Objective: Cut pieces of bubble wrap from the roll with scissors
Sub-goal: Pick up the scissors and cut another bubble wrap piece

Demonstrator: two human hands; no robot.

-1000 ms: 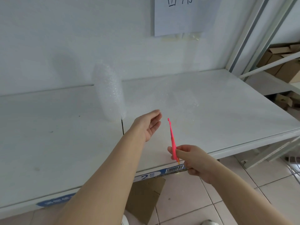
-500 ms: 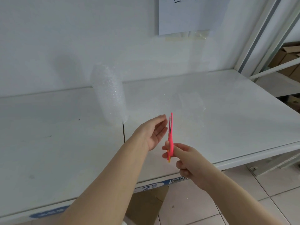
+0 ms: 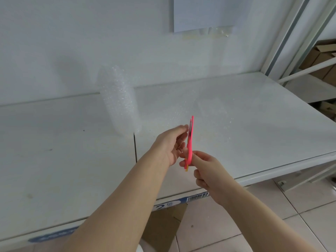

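Half the scissors inside right hand.

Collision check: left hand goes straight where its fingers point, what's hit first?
Likely the pink scissors in the right hand; the left hand is almost touching them, depth unclear.

Our left forearm and right forearm reach forward, bare, and converge at the scissors. Our right hand sits below and right of them, thumb and forefinger pinching their lower end, the other fingers curled under. Our left hand is just left of them, palm turned toward them, fingers loosely bent and holding nothing.
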